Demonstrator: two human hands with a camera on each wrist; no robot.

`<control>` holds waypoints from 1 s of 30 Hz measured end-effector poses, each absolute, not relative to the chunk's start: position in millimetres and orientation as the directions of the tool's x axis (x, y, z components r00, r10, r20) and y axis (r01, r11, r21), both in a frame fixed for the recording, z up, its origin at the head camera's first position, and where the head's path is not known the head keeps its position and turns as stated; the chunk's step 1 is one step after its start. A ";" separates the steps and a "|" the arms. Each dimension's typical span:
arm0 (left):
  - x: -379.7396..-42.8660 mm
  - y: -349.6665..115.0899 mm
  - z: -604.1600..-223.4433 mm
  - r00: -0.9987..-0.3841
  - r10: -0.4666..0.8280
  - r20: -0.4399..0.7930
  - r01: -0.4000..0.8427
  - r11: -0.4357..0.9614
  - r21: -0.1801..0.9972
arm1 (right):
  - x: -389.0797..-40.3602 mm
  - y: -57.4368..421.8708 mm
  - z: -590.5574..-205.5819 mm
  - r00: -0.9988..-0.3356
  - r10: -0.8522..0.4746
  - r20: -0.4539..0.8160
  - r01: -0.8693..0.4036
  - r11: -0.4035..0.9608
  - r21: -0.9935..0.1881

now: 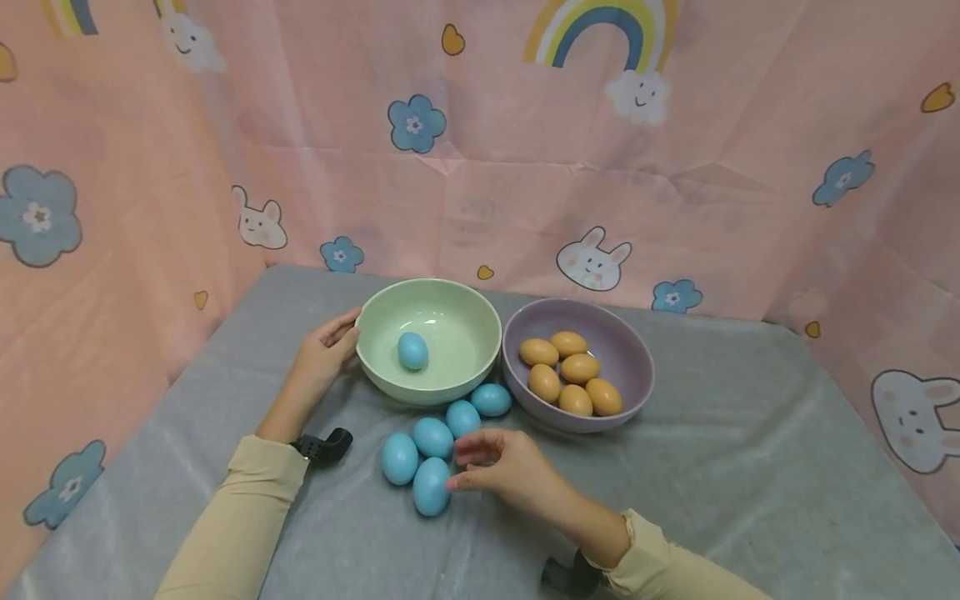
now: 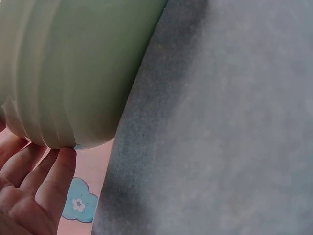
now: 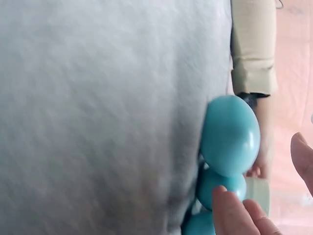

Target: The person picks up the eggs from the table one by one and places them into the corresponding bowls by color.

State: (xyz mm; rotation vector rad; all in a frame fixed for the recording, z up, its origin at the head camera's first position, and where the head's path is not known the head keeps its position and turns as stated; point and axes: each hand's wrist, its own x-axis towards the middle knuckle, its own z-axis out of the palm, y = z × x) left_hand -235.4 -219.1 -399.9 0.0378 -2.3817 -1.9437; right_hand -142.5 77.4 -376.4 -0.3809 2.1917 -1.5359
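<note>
My left hand is at the left side of the green bowl, fingertips resting on the outer wall near the rim; fingers fairly straight, touching it, not wrapped round it. Thumb mostly cut off in the left wrist view.

My right hand has a loose grip: thumb and fingers apart, nothing held. It's beside the blue eggs on the table, thumb tip right next to the front egg; can't tell if they touch.

Five blue eggs lie on the table in front of the bowls, in a loose line with a cluster at the left end, the farthest sitting just in front of the gap between bowls. One more blue egg lies inside the green bowl, left of its middle.

Purple bowl stands right of the green bowl, rims very close. Six orange eggs in it, mostly toward its left and front.

Table has a grey cloth. Pink backdrop behind, with rainbows, rabbits, flowers, hearts. I'm wearing beige sleeves, a dark strap on my left wrist.
</note>
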 end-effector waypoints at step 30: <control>-234.6 -217.7 -398.0 -0.998 -0.056 0.034 0.024 0.175 0.984 | -132.8 58.3 -387.3 -0.853 -0.463 -0.241 0.055 0.379 -0.924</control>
